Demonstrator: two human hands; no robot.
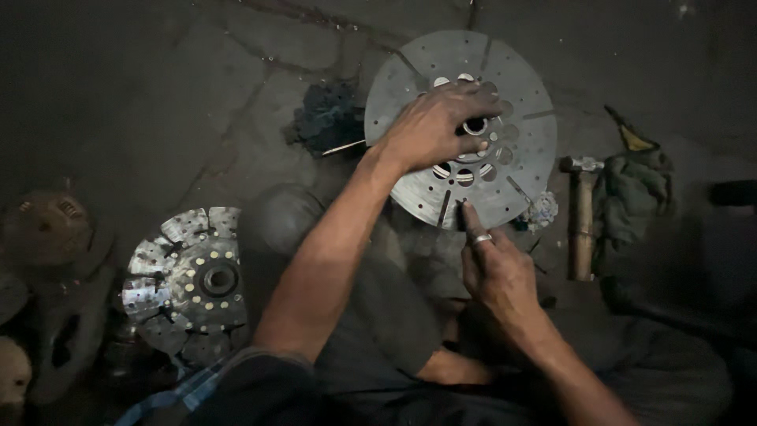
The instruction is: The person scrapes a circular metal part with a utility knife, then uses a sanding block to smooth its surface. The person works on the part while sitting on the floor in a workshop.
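Observation:
A round grey metal disc [520, 87] with radial slots, small holes and a ring of larger openings around its hub lies on the dark floor ahead of me. My left hand [436, 125] rests flat over its centre, fingers spread across the hub openings. My right hand [493, 267], a ring on one finger, points a fingertip at the disc's near rim, touching a slot there. Whether that hand holds anything small is too dark to tell.
A second, worn disc [188, 278] with a riveted hub lies at the lower left. A hammer [582, 217] with a wooden handle and a crumpled cloth [631, 193] lie to the right. A dark rag pile [326, 117] sits left of the disc. Rusty parts [47, 229] line the left edge.

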